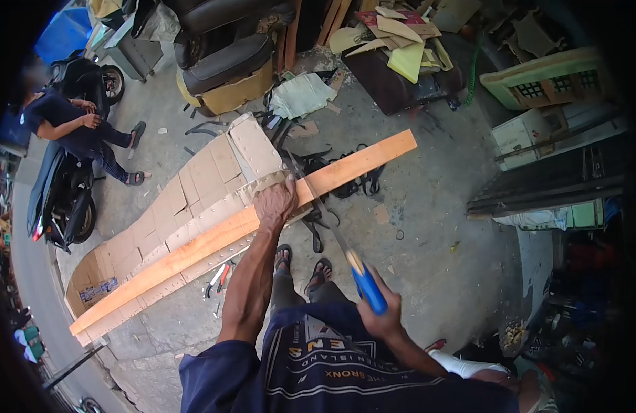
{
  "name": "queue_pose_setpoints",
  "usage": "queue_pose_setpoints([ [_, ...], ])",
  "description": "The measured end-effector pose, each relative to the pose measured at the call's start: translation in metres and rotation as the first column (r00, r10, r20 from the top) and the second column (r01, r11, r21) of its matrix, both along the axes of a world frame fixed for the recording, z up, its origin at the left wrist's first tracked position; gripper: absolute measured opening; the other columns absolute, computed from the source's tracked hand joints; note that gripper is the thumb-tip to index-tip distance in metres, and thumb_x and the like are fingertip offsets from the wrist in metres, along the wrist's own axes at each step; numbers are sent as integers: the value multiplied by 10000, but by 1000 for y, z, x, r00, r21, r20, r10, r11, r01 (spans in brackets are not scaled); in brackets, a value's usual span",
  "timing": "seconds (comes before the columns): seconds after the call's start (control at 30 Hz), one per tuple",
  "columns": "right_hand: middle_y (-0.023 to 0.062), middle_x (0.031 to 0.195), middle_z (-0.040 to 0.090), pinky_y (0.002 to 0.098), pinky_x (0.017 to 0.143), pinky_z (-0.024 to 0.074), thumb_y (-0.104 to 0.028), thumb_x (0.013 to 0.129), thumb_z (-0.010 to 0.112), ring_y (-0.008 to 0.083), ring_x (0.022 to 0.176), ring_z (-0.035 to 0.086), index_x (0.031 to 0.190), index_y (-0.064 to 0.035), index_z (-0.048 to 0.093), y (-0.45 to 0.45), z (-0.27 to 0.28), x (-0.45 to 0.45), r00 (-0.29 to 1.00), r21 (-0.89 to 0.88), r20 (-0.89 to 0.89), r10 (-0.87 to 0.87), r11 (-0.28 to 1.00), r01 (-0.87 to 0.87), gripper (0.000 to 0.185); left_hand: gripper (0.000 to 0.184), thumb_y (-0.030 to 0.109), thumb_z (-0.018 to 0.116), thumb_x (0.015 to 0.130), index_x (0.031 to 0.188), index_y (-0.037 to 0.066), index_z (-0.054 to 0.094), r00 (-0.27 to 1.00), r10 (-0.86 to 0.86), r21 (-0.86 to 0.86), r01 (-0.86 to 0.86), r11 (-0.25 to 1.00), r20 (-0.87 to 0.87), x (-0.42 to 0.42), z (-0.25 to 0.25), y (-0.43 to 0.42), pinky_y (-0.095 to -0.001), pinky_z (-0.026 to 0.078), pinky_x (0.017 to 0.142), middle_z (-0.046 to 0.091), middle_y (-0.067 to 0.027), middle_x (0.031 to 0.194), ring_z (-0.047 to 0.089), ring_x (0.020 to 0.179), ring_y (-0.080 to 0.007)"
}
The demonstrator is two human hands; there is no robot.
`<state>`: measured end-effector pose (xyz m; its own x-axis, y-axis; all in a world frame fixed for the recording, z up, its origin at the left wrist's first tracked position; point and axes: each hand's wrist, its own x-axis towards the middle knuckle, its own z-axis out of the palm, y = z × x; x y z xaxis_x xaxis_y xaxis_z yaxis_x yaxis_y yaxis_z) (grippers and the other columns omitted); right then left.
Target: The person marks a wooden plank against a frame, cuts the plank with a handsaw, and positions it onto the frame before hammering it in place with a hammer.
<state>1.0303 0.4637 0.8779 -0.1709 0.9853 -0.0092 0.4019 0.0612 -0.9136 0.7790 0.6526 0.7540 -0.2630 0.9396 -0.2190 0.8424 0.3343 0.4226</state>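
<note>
A long wooden plank [194, 249] lies slantwise on a cardboard-covered frame [206, 172], its right end sticking out past the frame. My left hand [275, 202] presses on the plank near the frame's right end, fingers wrapped over its far edge. In my right hand [381, 307] is the blue handle of a handsaw [337, 233]. The saw's blade crosses the plank just right of my left hand. Where the teeth meet the wood is too small to tell.
Pliers [218, 279] lie on the floor below the frame. Black straps [369, 180] lie beyond the plank. A brown seat [225, 62] stands behind. A person [73, 131] is by a motorcycle [59, 199] at left; another person's leg [462, 365] shows at lower right.
</note>
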Motion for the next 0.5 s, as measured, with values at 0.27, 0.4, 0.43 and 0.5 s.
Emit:
queue_pose_setpoints([
  [0.27, 226, 1259, 688, 349, 968, 534, 18, 762, 598, 283, 1205, 669, 1441, 29, 509, -30, 31, 14, 998, -60, 32, 50, 997, -48, 684, 685, 526, 334, 1036, 873, 29, 776, 990, 122, 194, -107, 975, -68, 3, -27, 4, -545, 534, 828, 714, -275, 818, 707, 830, -467],
  [0.4, 214, 1077, 735, 335, 843, 577, 22, 775, 587, 243, 977, 748, 1437, 35, 507, -1, -13, -7, 998, -56, -19, -62, 997, 61, 667, 725, 552, 338, 1029, 811, 1, 755, 998, 44, 72, -41, 997, -33, 1, -15, 0, -540, 535, 808, 710, -267, 786, 710, 793, -453],
  [0.43, 214, 885, 704, 340, 707, 572, -5, 798, 593, 186, 730, 697, 1434, 4, 515, 48, -40, -34, 995, -84, -67, -70, 994, 64, 641, 727, 547, 338, 1032, 785, 3, 752, 995, 66, 151, -53, 987, -77, 2, -20, -1, -542, 536, 790, 708, -261, 776, 709, 780, -449],
  [0.5, 225, 791, 617, 344, 611, 526, -58, 826, 613, 171, 589, 576, 1430, -32, 521, 123, -62, -64, 999, 9, -31, -10, 1000, 11, 611, 729, 545, 333, 1033, 792, 1, 753, 997, 47, 134, -38, 990, -60, 8, -16, 11, -542, 536, 793, 708, -265, 777, 708, 781, -453],
])
